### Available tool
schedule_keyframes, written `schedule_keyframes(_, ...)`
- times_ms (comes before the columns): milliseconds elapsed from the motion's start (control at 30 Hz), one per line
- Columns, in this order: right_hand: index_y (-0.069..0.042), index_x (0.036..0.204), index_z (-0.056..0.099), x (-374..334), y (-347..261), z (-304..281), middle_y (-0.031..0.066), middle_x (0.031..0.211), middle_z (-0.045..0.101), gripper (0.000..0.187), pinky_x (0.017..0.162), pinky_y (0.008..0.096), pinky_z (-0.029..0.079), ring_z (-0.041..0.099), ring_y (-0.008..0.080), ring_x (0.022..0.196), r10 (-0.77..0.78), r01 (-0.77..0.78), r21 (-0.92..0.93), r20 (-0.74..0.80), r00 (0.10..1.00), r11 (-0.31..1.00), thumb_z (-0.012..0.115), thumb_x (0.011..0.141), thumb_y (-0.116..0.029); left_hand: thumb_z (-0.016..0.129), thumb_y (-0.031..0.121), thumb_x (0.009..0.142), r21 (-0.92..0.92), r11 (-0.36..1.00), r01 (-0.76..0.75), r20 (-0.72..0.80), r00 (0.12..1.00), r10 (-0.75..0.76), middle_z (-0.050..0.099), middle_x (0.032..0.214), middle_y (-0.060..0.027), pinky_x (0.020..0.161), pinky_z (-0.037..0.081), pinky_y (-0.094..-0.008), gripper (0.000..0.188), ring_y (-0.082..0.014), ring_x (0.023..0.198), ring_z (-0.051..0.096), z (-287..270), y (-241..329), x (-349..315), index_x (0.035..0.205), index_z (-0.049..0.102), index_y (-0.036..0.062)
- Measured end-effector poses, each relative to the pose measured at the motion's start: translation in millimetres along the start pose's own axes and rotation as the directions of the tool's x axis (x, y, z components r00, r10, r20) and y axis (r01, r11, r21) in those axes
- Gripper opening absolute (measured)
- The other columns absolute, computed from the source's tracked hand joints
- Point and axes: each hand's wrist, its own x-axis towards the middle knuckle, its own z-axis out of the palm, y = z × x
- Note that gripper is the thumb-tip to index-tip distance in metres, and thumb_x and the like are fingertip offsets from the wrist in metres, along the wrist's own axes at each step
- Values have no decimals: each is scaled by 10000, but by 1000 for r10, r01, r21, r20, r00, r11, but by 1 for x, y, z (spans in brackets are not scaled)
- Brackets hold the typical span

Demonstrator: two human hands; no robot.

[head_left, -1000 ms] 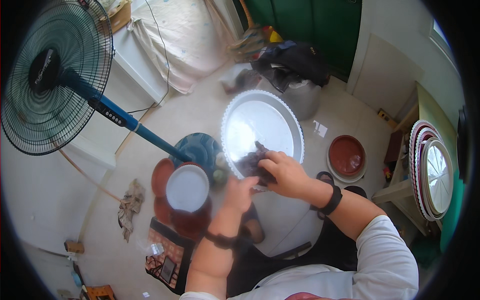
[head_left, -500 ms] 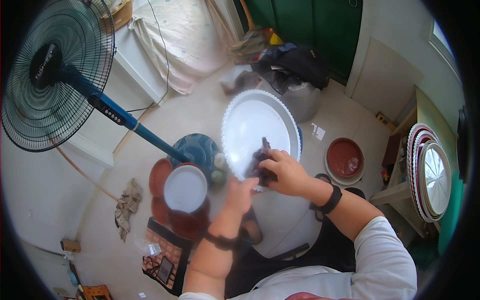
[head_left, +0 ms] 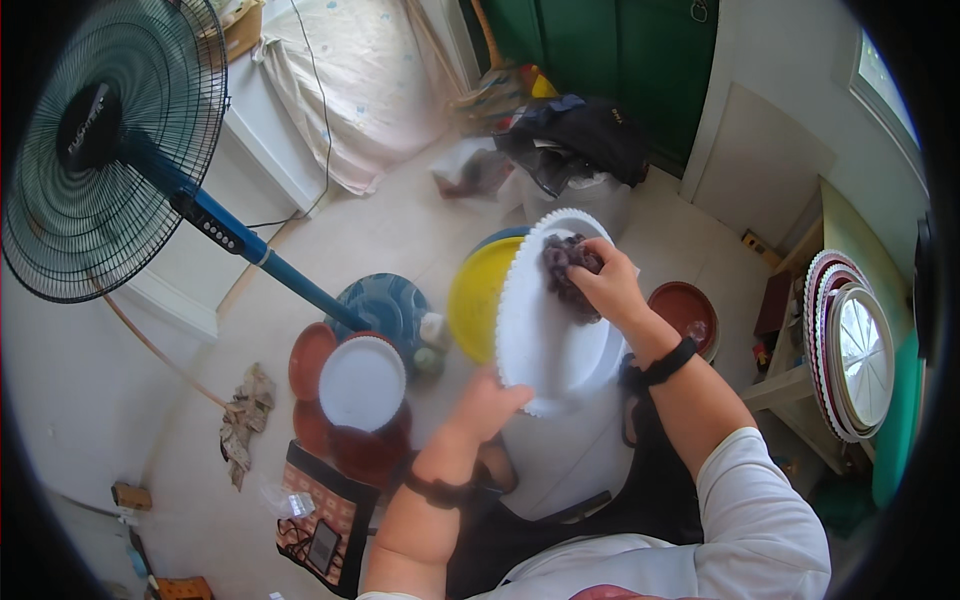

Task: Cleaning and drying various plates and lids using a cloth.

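A large round white tray [head_left: 535, 340] with a scalloped rim is held up before me, tilted steeply. My left hand [head_left: 487, 405] grips its lower left rim, with the thumb on the inner side. My right hand [head_left: 612, 288] is closed on a dark grey crumpled rag [head_left: 568, 272], which lies against the inside of the tray near its upper right wall. Behind the tray shows part of a yellow round surface [head_left: 472, 302]. The fingertips of my left hand are hidden behind the rim.
Left stand a blue pedestal fan [head_left: 300, 288] and several reddish-brown saucers [head_left: 306, 360] with a white scalloped one [head_left: 362, 385] on top. Another reddish-brown saucer [head_left: 683, 306] lies right. Round trays [head_left: 862, 345] lean by a shelf. Bags [head_left: 580, 145] sit before the green door [head_left: 610, 50].
The tray has turned to a steeper tilt and shifted right, uncovering the yellow surface. My right hand and the rag have moved up and right across the tray's inside.
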Motion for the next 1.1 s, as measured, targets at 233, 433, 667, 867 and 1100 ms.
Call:
schedule_keyframes(233,-129,1038,617,-49,-40,18,105,970,572,380,834,379,454,542,315,934,-432,485,48,538,724,873,707,676,-52,596,26,786,-73,981,180,1,984,-181,617,1069,-109,672,571,-322,495,-214,905,631,1,-11,1,1272,508,-14)
schedule_keyframes(433,-140,1082,627,-67,-51,19,86,903,587,416,858,391,420,531,303,936,-485,568,107,661,573,816,673,679,-49,581,27,750,-233,963,131,-34,989,-143,615,1077,-107,667,561,-316,461,-216,918,629,-4,7,-5,1210,563,16)
schedule_keyframes(667,-134,1072,607,-75,-44,15,91,928,613,362,866,443,396,558,323,925,-486,663,60,730,480,746,668,720,-73,644,74,736,-235,971,-30,-162,987,-9,646,911,-125,639,538,-350,302,-257,778,655,-12,-19,0,1030,647,3)
schedule_keyframes(867,-94,1107,607,-87,-24,26,109,998,624,408,877,424,444,562,323,987,-546,676,54,639,542,734,657,712,-2,612,88,758,-222,969,108,-133,981,-140,641,1010,-140,696,551,-329,433,-240,825,655,-23,-29,7,1170,582,-43)
schedule_keyframes(1100,-93,994,596,-81,-24,34,66,1010,626,365,859,383,482,562,293,984,-675,759,8,463,574,651,661,664,48,581,8,698,-332,941,62,37,998,-53,607,842,-45,550,451,-258,390,-119,673,577,-7,1,1,1086,614,27)
